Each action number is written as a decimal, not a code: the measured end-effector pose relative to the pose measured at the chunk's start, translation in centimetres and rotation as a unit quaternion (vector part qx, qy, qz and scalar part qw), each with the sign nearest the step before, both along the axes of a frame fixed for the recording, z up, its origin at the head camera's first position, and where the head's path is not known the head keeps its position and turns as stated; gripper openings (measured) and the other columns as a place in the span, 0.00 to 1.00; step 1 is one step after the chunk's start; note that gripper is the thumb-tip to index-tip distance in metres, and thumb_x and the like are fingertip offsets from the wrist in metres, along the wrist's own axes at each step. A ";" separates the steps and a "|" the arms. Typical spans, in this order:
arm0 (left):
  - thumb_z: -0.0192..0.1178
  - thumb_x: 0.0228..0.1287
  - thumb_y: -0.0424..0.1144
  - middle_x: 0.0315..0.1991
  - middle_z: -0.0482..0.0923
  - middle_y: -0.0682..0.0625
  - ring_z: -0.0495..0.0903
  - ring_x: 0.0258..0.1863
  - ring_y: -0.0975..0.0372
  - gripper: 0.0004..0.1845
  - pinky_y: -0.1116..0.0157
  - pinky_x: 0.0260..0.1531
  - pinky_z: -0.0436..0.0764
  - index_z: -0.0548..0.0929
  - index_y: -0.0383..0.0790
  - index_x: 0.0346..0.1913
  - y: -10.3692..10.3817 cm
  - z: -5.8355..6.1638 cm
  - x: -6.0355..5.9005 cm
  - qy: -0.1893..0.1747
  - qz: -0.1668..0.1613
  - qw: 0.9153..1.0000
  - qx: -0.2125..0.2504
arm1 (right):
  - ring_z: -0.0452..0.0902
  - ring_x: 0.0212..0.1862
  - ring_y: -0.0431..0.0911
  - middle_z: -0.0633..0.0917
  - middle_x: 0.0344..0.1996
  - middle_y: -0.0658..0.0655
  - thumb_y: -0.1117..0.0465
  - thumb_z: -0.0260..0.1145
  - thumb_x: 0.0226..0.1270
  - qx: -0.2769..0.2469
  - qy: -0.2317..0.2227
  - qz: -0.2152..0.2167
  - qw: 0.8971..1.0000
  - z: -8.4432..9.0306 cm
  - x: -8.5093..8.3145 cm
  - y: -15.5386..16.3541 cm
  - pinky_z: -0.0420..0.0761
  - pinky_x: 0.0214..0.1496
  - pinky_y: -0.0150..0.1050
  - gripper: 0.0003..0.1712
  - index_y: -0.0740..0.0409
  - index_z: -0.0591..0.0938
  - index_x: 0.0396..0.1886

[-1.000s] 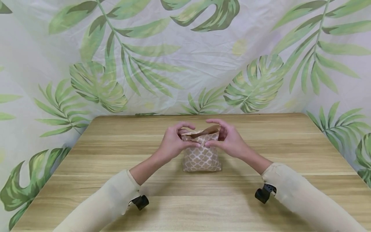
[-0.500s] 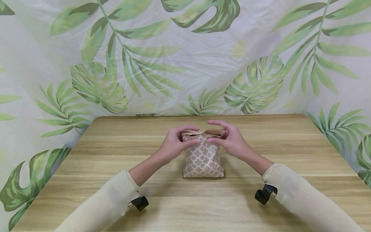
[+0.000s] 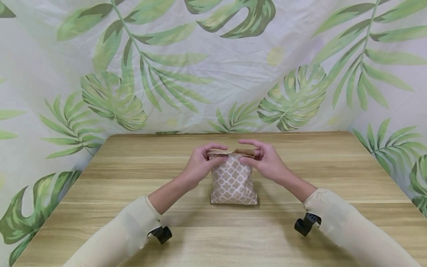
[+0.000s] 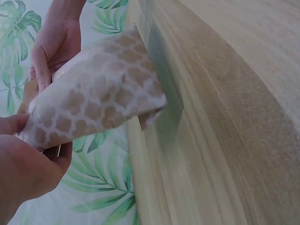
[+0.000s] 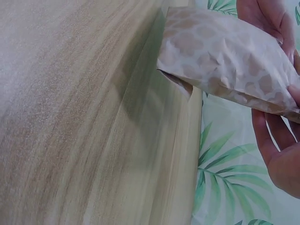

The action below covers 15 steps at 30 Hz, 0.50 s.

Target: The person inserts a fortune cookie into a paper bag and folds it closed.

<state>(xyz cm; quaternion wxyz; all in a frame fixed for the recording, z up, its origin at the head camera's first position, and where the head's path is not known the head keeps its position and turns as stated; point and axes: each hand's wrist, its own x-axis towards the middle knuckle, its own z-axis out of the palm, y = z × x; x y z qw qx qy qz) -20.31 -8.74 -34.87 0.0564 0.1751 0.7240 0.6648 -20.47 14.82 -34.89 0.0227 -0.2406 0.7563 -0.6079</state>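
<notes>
A small brown paper bag (image 3: 233, 181) with a white lattice pattern stands near the middle of the table, its top edge gathered between both hands. The left hand (image 3: 200, 165) pinches the bag's upper left corner, thumb on the front and fingers behind. At the upper right corner the right hand (image 3: 268, 163) grips the same edge, with its index finger stretched above it. Plain brown paper shows along the top edge. In the left wrist view the bag (image 4: 93, 93) looks bulged, with a folded flap at its bottom. What is inside the bag is hidden.
The wooden table (image 3: 213, 241) extends around the bag on all sides. Behind it hangs a leaf-printed cloth (image 3: 207, 66). A small black wrist camera (image 3: 161, 234) hangs below the left sleeve, another black wrist camera (image 3: 305, 224) below the right one.
The bag's mouth, gaping a second ago, is now pressed nearly flat. The bag's front has turned more toward the head camera and its bottom edge has come slightly nearer.
</notes>
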 end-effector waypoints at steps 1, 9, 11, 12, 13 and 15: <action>0.65 0.68 0.25 0.46 0.90 0.40 0.84 0.34 0.68 0.16 0.72 0.30 0.78 0.82 0.27 0.57 0.0 0.1 0.0 0.000 0.003 1.000 0.000 | 0.79 0.25 0.35 0.88 0.34 0.72 0.77 0.68 0.67 0.000 0.002 -0.004 1.000 0.0 0.0 0.0 0.70 0.23 0.27 0.30 0.71 0.74 0.69; 0.65 0.64 0.19 0.39 0.89 0.36 0.81 0.25 0.70 0.15 0.74 0.22 0.73 0.83 0.25 0.54 0.6 0.2 0.2 0.010 0.012 1.000 0.011 | 0.81 0.25 0.36 0.88 0.42 0.73 0.80 0.70 0.63 -0.041 0.012 -0.014 0.999 0.1 0.1 -0.3 0.76 0.25 0.27 0.33 0.71 0.74 0.68; 0.65 0.63 0.17 0.41 0.88 0.34 0.85 0.29 0.69 0.16 0.74 0.25 0.77 0.83 0.23 0.53 0.8 0.1 0.3 0.011 0.014 1.000 0.016 | 0.86 0.31 0.37 0.88 0.40 0.74 0.81 0.69 0.62 -0.050 0.015 -0.015 0.999 0.0 0.1 -0.4 0.81 0.30 0.28 0.33 0.72 0.74 0.68; 0.65 0.62 0.16 0.41 0.88 0.33 0.85 0.29 0.69 0.16 0.74 0.25 0.77 0.83 0.23 0.53 0.9 0.1 0.3 0.013 0.016 1.000 0.015 | 0.87 0.33 0.37 0.88 0.40 0.74 0.82 0.69 0.62 -0.053 0.015 -0.016 0.998 0.0 0.0 -0.4 0.84 0.34 0.29 0.33 0.73 0.74 0.68; 0.64 0.62 0.16 0.41 0.88 0.32 0.85 0.30 0.69 0.16 0.74 0.27 0.79 0.83 0.22 0.53 0.9 0.0 0.2 0.014 0.019 1.000 0.016 | 0.89 0.37 0.38 0.88 0.41 0.75 0.83 0.68 0.62 -0.055 0.015 -0.015 0.998 0.0 0.0 -0.5 0.86 0.38 0.31 0.33 0.73 0.74 0.68; 0.64 0.61 0.15 0.42 0.87 0.31 0.86 0.31 0.69 0.16 0.74 0.30 0.81 0.83 0.22 0.52 1.0 0.1 0.2 0.018 0.024 0.999 0.015 | 0.89 0.38 0.38 0.88 0.40 0.75 0.83 0.68 0.62 -0.050 0.018 -0.019 0.998 0.1 -0.1 -0.5 0.86 0.39 0.31 0.32 0.74 0.74 0.67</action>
